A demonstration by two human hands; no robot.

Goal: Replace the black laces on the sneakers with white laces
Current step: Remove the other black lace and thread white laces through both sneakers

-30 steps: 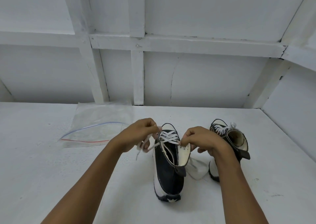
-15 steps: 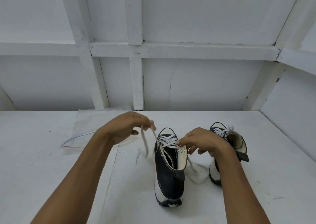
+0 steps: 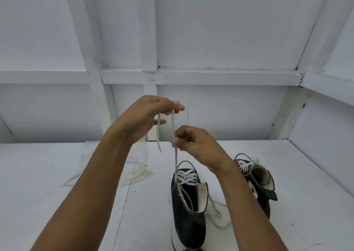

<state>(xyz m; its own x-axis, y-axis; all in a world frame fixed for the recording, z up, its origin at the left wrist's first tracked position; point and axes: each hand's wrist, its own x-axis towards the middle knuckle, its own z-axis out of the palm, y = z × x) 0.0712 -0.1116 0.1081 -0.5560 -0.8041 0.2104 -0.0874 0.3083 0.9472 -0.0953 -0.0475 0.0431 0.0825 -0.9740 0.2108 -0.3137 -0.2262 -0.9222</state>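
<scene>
White lace (image 3: 173,124) rising from black sneaker (image 3: 188,222), pinched by left fingers (image 3: 177,107), right fingers (image 3: 177,138)

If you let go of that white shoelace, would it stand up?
Probably it flops: the flat white shoelace looks straight only between the left hand, right hand and black canvas sneaker, while its loose end dangles. Likely very light too: a fingertip pinch holds it up.

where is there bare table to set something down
Bare table lies right of the far sneaker and at the left front, nearer than the zip bag. A strip runs between bag and near sneaker. Crowded: between the sneakers, where loose lace trails, and above the near sneaker, where left hand and right hand hold the white lace.
</scene>
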